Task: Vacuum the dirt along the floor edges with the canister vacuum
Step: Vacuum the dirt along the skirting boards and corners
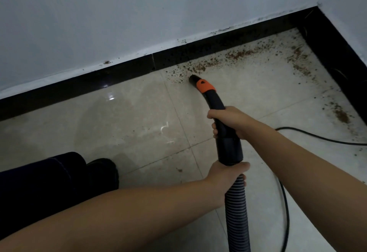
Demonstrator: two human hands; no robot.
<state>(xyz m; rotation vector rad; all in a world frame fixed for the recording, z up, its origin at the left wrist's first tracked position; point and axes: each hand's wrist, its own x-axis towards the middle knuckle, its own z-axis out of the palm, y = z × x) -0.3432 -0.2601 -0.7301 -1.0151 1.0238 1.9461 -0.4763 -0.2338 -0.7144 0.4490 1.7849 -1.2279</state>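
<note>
A black vacuum handle [214,105] with an orange collar [205,86] curves down to the beige tile floor, its open nozzle tip [192,78] just short of brown dirt [200,66] strewn along the black baseboard [127,71]. My right hand [228,121] grips the handle's middle. My left hand [226,178] holds the ribbed grey hose [237,212] where it joins the handle. More dirt [297,61] lies in the corner and a further patch of dirt [341,115] along the right-hand wall. The canister is out of view.
A black power cord [317,136] runs across the floor at right and loops down beside the hose. My dark-trousered leg and shoe [101,172] stand at lower left. White walls meet at a corner [317,7] at upper right.
</note>
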